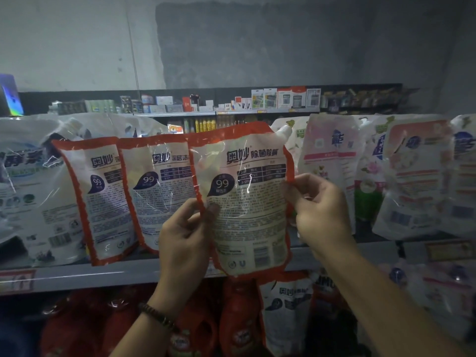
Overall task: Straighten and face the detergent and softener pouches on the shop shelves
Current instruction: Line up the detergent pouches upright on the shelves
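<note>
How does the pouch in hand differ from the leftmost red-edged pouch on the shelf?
The held pouch is pinched at both side edges by the left hand and right hand; the shelf pouch stands untouched. The shelf pouch's right side is covered by a neighbour; the held pouch overlaps that neighbour. Both have red borders and a 99 badge.

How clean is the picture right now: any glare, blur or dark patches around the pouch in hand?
Head view: dim overall; thin glare streaks cross the red-edged pouch pinched by the left hand and right hand; big print readable, small print smeared; lower shelf bottles sit in deep shadow; pouches at the right edge look soft and bowed by the wide lens.
</note>
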A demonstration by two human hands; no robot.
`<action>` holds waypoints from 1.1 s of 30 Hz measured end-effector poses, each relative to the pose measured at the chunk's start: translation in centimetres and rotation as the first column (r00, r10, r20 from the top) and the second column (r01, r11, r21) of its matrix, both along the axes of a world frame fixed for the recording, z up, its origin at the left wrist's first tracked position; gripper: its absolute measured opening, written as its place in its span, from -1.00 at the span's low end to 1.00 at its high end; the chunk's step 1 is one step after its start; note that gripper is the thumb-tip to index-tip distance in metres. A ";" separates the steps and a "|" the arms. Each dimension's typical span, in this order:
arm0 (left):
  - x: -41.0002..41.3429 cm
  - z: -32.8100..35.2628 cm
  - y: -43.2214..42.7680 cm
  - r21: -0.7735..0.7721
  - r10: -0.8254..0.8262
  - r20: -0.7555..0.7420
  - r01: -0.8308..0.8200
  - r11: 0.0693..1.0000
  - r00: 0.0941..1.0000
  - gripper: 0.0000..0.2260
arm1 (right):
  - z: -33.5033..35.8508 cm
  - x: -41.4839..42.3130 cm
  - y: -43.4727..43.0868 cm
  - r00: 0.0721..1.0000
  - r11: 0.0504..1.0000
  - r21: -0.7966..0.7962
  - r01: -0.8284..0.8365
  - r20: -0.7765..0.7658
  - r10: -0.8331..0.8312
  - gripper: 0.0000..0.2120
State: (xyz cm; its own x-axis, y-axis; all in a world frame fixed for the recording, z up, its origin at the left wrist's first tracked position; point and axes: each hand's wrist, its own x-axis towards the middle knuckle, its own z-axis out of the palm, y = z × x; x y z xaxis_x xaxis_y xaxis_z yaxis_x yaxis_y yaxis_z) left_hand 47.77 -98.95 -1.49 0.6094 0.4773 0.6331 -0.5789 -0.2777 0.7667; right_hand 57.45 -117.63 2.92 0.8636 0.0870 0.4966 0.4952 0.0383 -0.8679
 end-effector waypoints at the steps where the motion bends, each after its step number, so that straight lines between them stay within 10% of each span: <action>1: -0.2 -0.1 -0.5 -0.009 -0.011 -0.002 0.011 1.000 1.000 -0.88 | -0.1 -0.4 -0.6 1.000 1.000 0.000 0.009 -0.001 -0.009 -0.85; 33: 1.2 -16.5 -13.0 -0.078 -0.064 -0.387 0.036 0.996 0.920 -0.86 | -17.9 0.2 -15.6 0.951 0.967 -0.148 0.209 -0.199 -0.236 -0.93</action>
